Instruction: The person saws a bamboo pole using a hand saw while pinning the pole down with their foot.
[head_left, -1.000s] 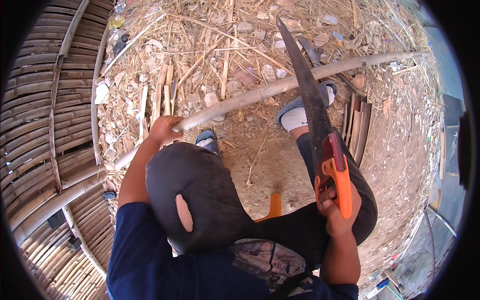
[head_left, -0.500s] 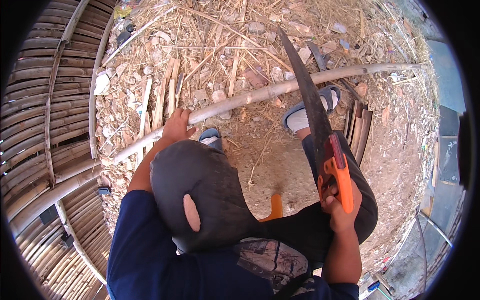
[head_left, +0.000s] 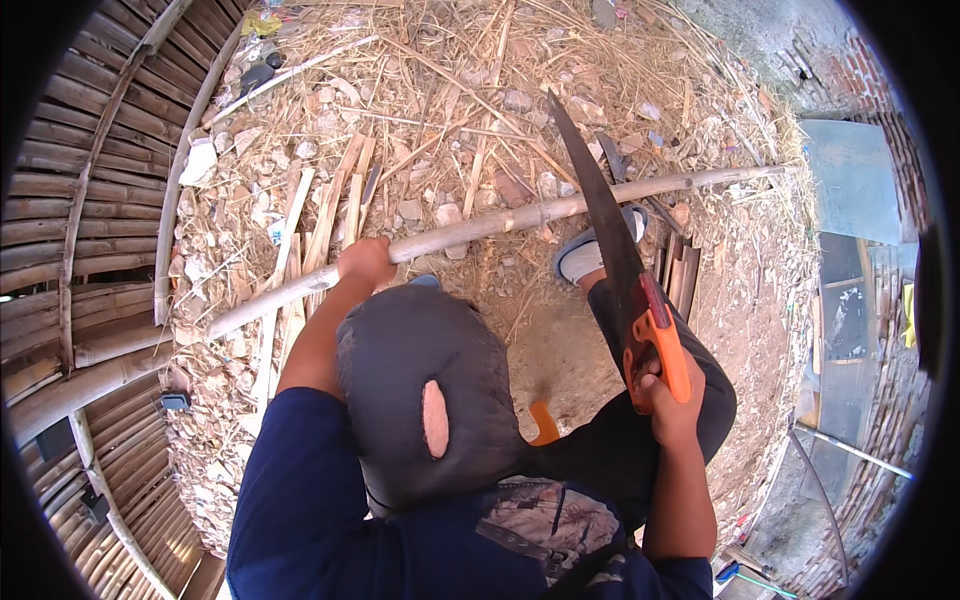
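A long, pale bamboo pole [head_left: 470, 231] lies slantwise across the ground before me. Around it, left of its middle, my left hand [head_left: 367, 262] is closed, with the fingertips partly out of sight. My right hand [head_left: 670, 390] grips the orange handle of a handsaw [head_left: 609, 213] above my right knee. The saw's dark blade points up and away, crossing over the pole in the picture. I cannot tell whether the blade touches it.
Split wood strips [head_left: 335, 200] lie under and beyond the pole's left part. Straw and stones [head_left: 520, 100] litter the ground. A slatted bamboo wall [head_left: 60, 190] rises at the left. Between my legs shows a curved orange object [head_left: 543, 424]. Grey panels [head_left: 850, 180] stand at the right.
My left hand's fingers have closed more round the pole. The saw's handle has shifted slightly left, still in my right hand. My view has turned a little, showing more of the right side.
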